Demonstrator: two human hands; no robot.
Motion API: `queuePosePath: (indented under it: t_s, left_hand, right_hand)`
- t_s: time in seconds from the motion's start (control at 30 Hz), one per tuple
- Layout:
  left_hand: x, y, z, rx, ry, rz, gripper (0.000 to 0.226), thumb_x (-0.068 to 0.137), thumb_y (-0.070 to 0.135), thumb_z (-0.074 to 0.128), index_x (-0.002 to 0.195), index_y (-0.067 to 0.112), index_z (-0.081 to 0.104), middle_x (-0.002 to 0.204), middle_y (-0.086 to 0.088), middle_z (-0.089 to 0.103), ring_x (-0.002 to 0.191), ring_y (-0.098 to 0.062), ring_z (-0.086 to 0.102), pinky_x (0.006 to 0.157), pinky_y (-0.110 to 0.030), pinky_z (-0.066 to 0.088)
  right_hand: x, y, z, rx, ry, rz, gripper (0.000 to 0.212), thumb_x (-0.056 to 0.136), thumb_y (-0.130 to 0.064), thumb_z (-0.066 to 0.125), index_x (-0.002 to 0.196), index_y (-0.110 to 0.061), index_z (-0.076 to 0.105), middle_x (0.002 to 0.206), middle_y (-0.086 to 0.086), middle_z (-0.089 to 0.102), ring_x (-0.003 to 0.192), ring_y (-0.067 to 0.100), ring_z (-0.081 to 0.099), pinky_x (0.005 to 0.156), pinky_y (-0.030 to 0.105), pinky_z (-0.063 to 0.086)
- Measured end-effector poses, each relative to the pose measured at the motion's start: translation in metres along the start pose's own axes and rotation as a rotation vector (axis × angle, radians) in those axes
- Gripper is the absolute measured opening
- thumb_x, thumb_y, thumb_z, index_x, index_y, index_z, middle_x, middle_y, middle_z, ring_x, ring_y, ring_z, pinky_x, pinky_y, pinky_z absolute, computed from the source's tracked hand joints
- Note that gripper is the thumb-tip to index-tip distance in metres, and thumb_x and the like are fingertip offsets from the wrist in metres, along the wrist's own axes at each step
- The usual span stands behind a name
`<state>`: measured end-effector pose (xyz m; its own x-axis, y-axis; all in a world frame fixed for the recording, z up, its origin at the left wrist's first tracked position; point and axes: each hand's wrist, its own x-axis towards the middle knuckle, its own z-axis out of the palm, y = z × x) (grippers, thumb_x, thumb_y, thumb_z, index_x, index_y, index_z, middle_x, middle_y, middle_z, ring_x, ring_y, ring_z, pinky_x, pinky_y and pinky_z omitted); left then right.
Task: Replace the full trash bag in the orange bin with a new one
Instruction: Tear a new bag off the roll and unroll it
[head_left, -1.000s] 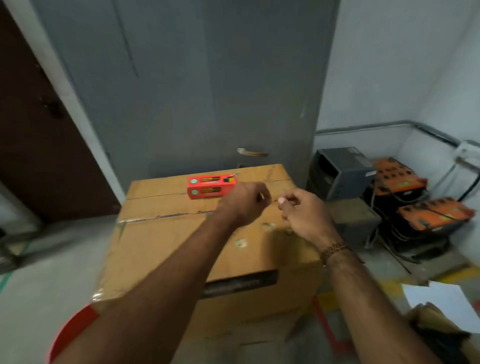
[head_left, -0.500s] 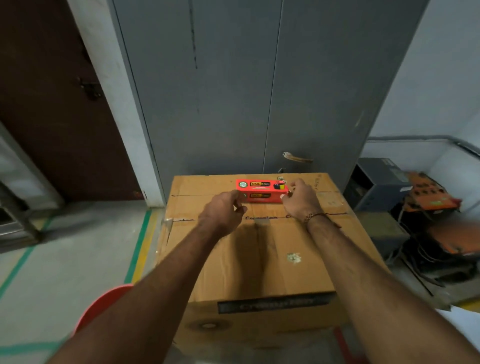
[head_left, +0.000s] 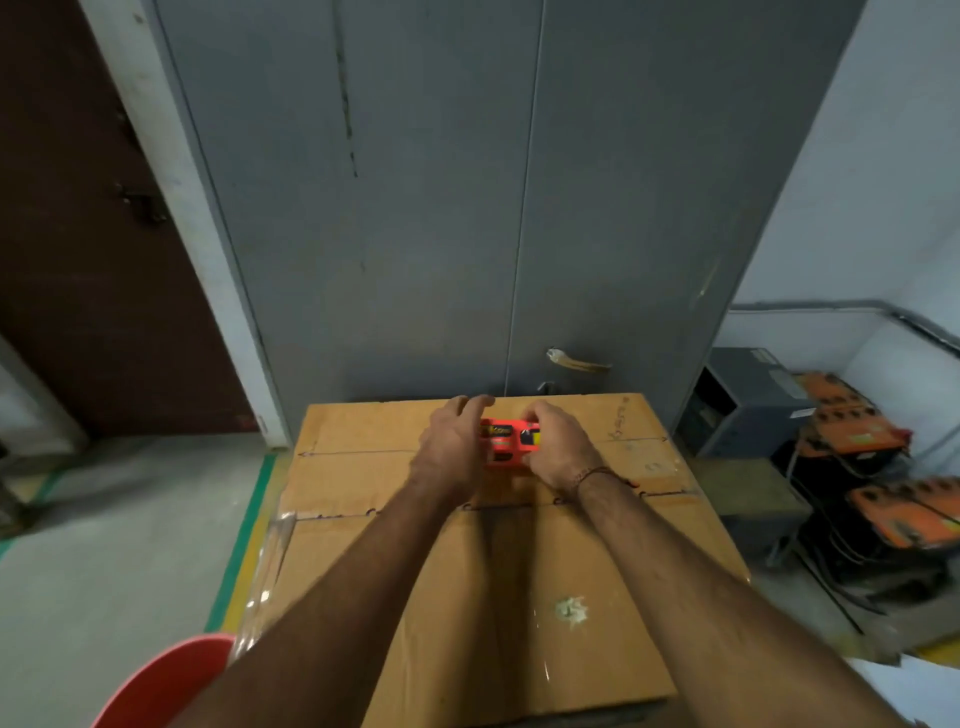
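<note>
Where the frame cuts off at lower left, I see only a curved piece of the orange bin (head_left: 161, 686), just beside the near left corner of the cardboard box (head_left: 498, 597); its bag is out of sight. Farther along the box top, my left hand (head_left: 452, 447) and right hand (head_left: 558, 449) curl around the ends of a small red packet (head_left: 509, 441), gripping it; its print is too blurred to read. Behind the box stands a grey cabinet (head_left: 415, 208), and right of the box, orange batteries (head_left: 852, 431).
</note>
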<state>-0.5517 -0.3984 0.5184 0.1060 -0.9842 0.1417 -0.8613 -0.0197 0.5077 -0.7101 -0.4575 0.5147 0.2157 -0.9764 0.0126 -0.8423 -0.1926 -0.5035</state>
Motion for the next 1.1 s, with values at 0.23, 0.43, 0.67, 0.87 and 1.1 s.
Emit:
queuePosePath:
  t_s: [0.23, 0.43, 0.67, 0.87, 1.1]
  left_hand:
    - [0.016, -0.016, -0.006, 0.085, -0.102, 0.174, 0.097, 0.081, 0.043, 0.081, 0.160, 0.032, 0.026, 0.159, 0.003, 0.046, 0.146, -0.020, 0.041, 0.119, -0.049, 0.024]
    - [0.019, -0.015, -0.035, -0.008, -0.012, 0.386, 0.067, 0.082, 0.029, 0.083, 0.143, 0.027, 0.057, 0.126, 0.003, 0.072, 0.113, -0.020, 0.067, 0.097, -0.035, 0.052]
    - [0.006, -0.020, -0.032, -0.067, -0.067, 0.384, 0.060, 0.080, 0.035, 0.085, 0.134, 0.028, 0.058, 0.121, 0.006, 0.070, 0.106, -0.016, 0.065, 0.087, -0.035, 0.059]
    - [-0.005, -0.027, -0.033, -0.046, -0.082, 0.397, 0.061, 0.081, 0.039, 0.084, 0.134, 0.029, 0.057, 0.122, 0.006, 0.070, 0.109, -0.015, 0.065, 0.090, -0.034, 0.057]
    - [-0.010, -0.032, -0.037, -0.028, -0.082, 0.346, 0.065, 0.080, 0.038, 0.084, 0.137, 0.031, 0.052, 0.130, 0.006, 0.066, 0.115, -0.018, 0.062, 0.095, -0.037, 0.056]
  right_hand:
    - [-0.016, -0.031, -0.013, 0.145, 0.070, -0.156, 0.063, 0.074, -0.019, 0.088, 0.127, -0.031, 0.057, 0.125, -0.009, 0.057, 0.114, 0.010, 0.055, 0.093, 0.024, 0.053]
    - [-0.036, -0.039, -0.023, 0.335, 0.086, -0.125, 0.061, 0.076, -0.035, 0.086, 0.127, -0.034, 0.054, 0.125, -0.013, 0.061, 0.115, 0.005, 0.057, 0.092, 0.025, 0.056]
    - [-0.045, -0.033, -0.011, 0.518, 0.175, 0.023, 0.028, 0.095, -0.038, 0.067, 0.121, -0.029, 0.064, 0.118, -0.015, 0.067, 0.114, 0.007, 0.062, 0.093, 0.027, 0.056]
    - [-0.058, -0.024, 0.000, 0.668, 0.128, 0.118, 0.017, 0.096, -0.023, 0.065, 0.107, -0.037, 0.064, 0.114, -0.011, 0.071, 0.113, 0.011, 0.067, 0.088, 0.039, 0.062]
    - [-0.077, -0.041, -0.010, 0.259, 0.333, 0.020, 0.045, 0.089, 0.008, 0.056, 0.111, -0.031, 0.061, 0.118, -0.015, 0.061, 0.116, 0.008, 0.055, 0.094, 0.026, 0.053]
